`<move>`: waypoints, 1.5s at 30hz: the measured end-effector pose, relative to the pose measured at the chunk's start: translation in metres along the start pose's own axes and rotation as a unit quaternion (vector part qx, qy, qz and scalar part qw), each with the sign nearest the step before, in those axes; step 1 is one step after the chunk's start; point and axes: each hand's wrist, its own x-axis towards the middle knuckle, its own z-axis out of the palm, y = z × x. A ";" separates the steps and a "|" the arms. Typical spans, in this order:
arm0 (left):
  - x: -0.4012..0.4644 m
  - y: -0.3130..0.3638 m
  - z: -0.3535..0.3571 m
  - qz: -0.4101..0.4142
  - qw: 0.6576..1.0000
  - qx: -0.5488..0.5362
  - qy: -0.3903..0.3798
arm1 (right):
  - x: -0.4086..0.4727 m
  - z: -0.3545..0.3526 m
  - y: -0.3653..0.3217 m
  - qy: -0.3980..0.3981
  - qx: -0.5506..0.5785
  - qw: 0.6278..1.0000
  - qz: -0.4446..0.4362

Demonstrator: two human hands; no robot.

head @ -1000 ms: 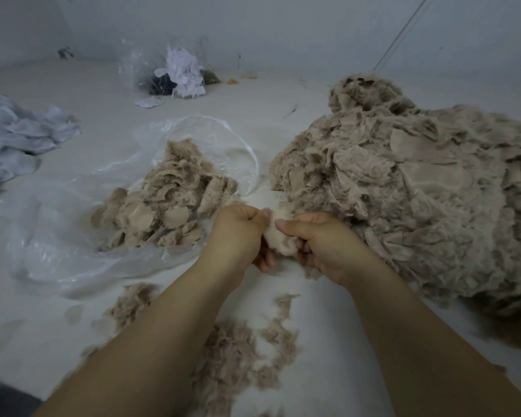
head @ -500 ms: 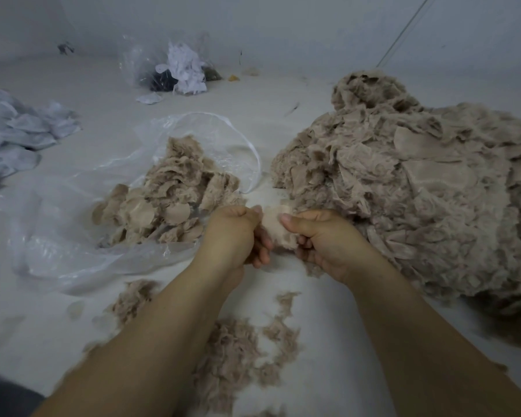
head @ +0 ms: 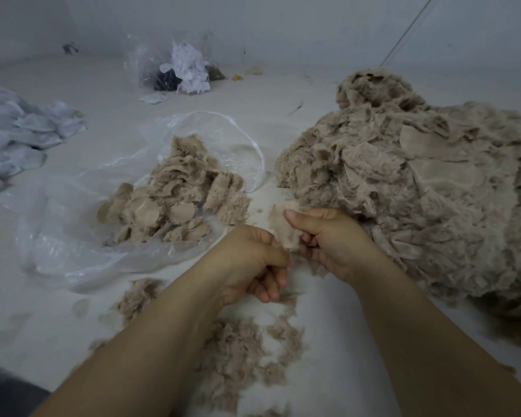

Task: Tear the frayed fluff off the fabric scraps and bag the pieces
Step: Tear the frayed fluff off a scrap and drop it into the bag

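Between our two hands, low at the middle of the white floor [head: 328,341], we held a small beige fabric scrap [head: 285,230]; our right hand [head: 328,236] pinched it, thumb on top; our left hand [head: 250,260] curled just below it, pinching brown fluff [head: 288,296]; the clear plastic bag [head: 73,236] of trimmed beige pieces [head: 175,206] lay left; the big heap of untrimmed scraps [head: 418,188] lay right.

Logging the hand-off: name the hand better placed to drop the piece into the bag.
Probably the right hand: it already grips the fabric scrap, and the open clear bag lies just ahead to its left. The left hand sits lower, over the torn fluff.
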 end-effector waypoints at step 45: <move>0.087 0.019 -0.001 0.159 0.903 0.326 0.228 | 0.002 0.002 -0.005 0.061 0.064 0.995 0.036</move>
